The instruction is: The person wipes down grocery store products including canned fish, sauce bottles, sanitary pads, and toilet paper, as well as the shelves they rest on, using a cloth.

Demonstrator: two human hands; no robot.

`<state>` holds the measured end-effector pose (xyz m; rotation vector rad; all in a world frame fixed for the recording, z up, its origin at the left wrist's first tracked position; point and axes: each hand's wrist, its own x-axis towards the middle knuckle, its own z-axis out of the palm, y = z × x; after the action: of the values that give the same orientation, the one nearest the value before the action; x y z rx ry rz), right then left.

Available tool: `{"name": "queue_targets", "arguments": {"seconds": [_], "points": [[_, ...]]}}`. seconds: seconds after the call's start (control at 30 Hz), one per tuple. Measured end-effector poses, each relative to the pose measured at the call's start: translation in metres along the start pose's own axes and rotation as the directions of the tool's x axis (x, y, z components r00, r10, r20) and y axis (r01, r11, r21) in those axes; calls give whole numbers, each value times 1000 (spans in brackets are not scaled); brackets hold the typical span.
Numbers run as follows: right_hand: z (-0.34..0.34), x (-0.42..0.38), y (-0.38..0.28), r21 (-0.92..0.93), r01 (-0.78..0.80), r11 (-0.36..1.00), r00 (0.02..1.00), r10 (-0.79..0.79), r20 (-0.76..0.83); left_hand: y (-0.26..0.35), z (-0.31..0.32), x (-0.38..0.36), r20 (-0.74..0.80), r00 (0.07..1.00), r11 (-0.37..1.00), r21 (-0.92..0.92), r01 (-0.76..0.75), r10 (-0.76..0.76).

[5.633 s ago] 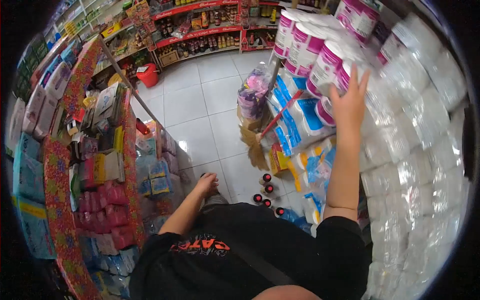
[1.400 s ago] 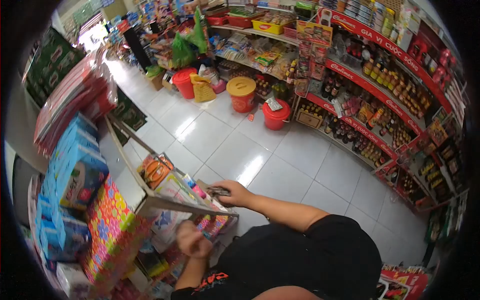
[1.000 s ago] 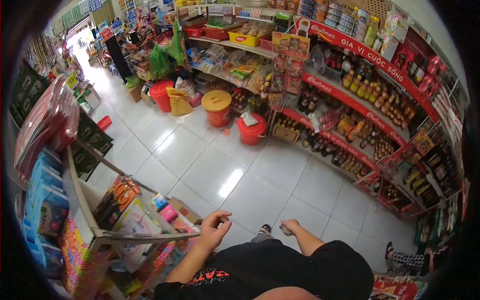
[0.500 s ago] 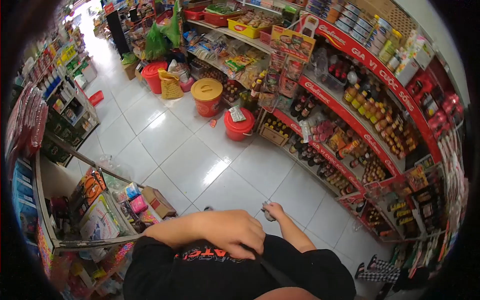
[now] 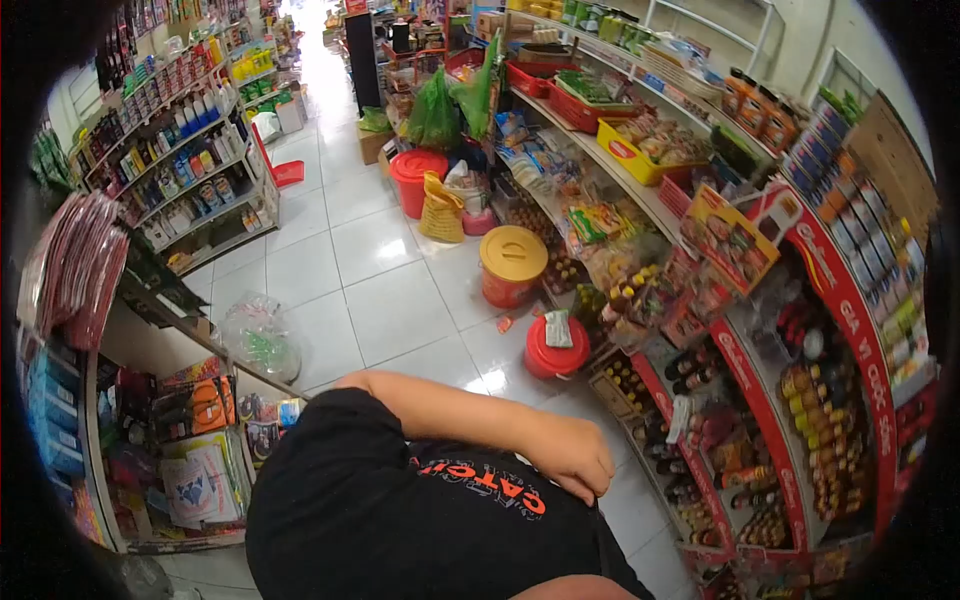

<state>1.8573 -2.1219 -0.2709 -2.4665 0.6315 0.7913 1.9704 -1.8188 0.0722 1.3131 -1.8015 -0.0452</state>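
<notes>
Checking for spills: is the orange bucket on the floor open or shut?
Shut. The orange bucket stands upright with its yellow lid seated flat on top.

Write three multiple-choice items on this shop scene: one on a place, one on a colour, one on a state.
1. The left hand lies
A. on a shelf
B. against the black shirt
C. on a bucket

2. The orange tub has a lid that is
A. blue
B. white
C. yellow

3. The red bucket nearest the person is
A. upright, lidded
B. tipped over
C. open

Answers: 1 B, the arm crosses the chest. 2 C, the lid shows yellow. 3 A, a packet lies on its lid.
</notes>
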Motion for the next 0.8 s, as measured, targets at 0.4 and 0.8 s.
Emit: {"name": "queue_targets", "arguments": {"seconds": [0.4, 0.8], "points": [[-22, 121, -101, 156, 75, 985, 990, -55, -129, -125, -143, -108, 25, 817, 809, -123, 575, -576], [-141, 285, -270, 387, 563, 731, 821, -548, -160, -231, -255, -89, -327, 593, 650, -95, 754, -735]]}}
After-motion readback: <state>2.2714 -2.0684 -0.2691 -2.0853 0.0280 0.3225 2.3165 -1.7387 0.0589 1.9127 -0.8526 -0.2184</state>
